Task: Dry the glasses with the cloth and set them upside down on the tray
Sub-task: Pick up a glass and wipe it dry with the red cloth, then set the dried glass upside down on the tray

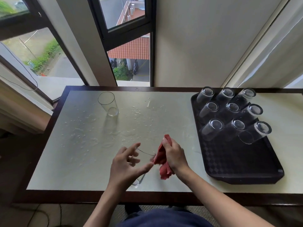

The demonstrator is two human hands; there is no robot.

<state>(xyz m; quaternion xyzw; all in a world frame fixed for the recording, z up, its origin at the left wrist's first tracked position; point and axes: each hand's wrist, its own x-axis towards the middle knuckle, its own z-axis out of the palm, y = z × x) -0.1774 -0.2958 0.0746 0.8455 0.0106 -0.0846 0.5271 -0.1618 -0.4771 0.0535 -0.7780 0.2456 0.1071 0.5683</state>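
The left hand (129, 163) holds a clear glass (139, 181) tilted above the near edge of the table (73, 169), thumb on one side and spread fingers on the other, with the base pointing back toward the person and the rim facing away and to the right. The right hand (174, 154) is closed round a bunched red cloth (161, 158), which meets the rim of that glass; whether any cloth reaches inside cannot be told through the clear wall. A second, upright glass (109, 104) stands alone at the far left of the table, well apart from both hands. On the right lies a dark tray (237, 163) carrying nine upturned glasses (229, 110) in three rows of three, crowded in its far half, while its near half shows a chequered surface. Water drops (82, 136) are scattered across the pale tabletop between the upright glass and the hands.
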